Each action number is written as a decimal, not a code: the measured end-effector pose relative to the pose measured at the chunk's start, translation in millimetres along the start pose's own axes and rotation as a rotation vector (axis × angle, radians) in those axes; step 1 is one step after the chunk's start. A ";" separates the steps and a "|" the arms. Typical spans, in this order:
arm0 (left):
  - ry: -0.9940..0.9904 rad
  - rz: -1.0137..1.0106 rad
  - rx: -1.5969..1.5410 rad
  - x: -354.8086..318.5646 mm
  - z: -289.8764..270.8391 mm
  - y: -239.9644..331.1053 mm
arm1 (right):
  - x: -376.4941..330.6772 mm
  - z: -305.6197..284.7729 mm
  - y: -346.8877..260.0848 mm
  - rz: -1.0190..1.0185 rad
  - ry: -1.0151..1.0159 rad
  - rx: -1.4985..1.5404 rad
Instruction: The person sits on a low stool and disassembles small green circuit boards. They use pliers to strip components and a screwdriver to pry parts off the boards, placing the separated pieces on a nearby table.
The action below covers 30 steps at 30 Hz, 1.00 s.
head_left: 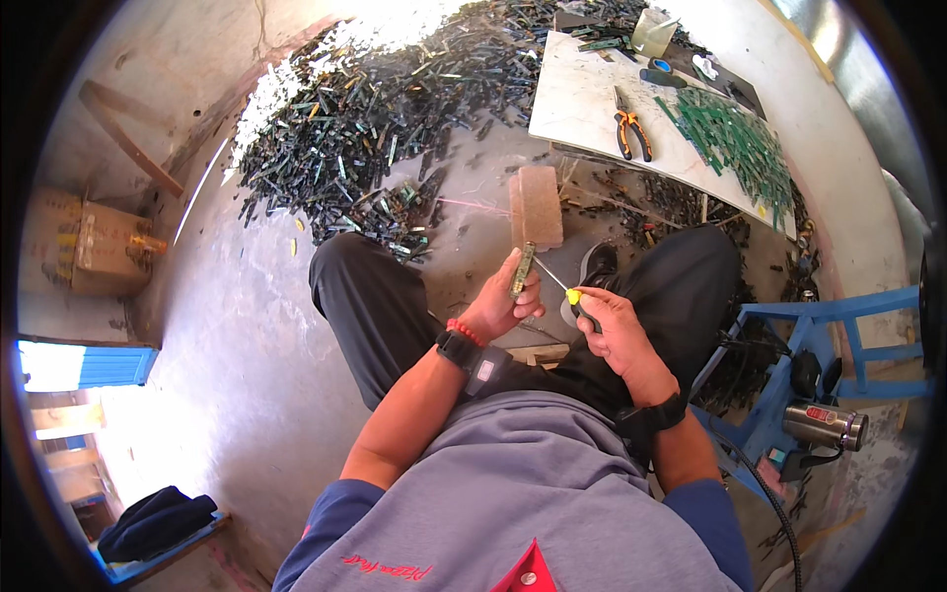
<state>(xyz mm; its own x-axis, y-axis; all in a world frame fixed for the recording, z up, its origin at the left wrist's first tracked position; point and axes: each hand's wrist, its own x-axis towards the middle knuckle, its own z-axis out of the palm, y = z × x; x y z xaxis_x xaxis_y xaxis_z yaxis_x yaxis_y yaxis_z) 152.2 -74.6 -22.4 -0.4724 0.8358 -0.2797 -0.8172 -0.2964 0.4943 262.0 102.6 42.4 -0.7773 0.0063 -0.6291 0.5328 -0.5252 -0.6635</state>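
Note:
Between the fingers and thumb of my left hand [501, 304] is a narrow circuit board strip [522, 272], held upright and slightly tilted. My right hand [614, 331] grips a screwdriver [576, 296] with a yellow and black handle. Its thin shaft points up and left, the tip close to the strip's upper part; whether they touch I cannot tell. Just beyond both hands a reddish-brown brick [537, 205] lies on the floor between my knees.
A large heap of dark narrow strips [365, 143] covers the floor ahead. At right, a white board [582, 94] carries orange-black pliers [631, 133] and a pile of green circuit strips [735, 148]. A blue chair frame [819, 311] and steel flask [824, 424] stand right; a cardboard box [116, 252] sits left.

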 end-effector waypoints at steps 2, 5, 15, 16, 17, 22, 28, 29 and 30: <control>0.017 0.003 -0.005 1.4 2.2 0.3 | 10.7 -5.3 13.2 -0.224 0.038 -0.249; 0.038 0.011 -0.023 1.4 1.4 -0.2 | 18.4 -1.0 23.0 -0.770 0.204 -0.865; 0.115 0.002 -0.017 3.1 -2.8 -0.6 | 12.7 8.1 23.1 0.019 -0.006 0.127; 0.128 0.003 -0.006 2.9 -2.6 -0.6 | 13.1 8.9 23.3 0.058 -0.007 0.188; 0.141 0.004 0.004 2.4 -2.0 -0.8 | 13.0 10.0 23.4 0.051 -0.003 0.190; 0.144 0.034 0.048 -0.5 1.2 0.3 | 14.0 11.3 26.2 -0.132 0.038 -0.069; 0.124 0.026 0.047 -1.8 4.5 -0.5 | 26.2 2.7 29.8 -0.817 0.169 -0.859; 0.127 0.025 0.045 -1.3 3.9 -0.5 | 26.5 3.2 27.9 -0.711 0.127 -0.759; 0.129 0.021 0.043 -1.0 3.8 -0.8 | 26.5 3.8 26.1 -0.604 0.088 -0.658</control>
<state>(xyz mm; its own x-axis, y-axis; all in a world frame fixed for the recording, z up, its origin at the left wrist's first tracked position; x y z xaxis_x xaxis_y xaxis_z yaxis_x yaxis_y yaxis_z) 154.6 -73.4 -19.4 -0.5304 0.7623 -0.3709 -0.7928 -0.2911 0.5355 254.1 85.9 10.0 -0.9732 0.2029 -0.1080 0.1460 0.1829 -0.9722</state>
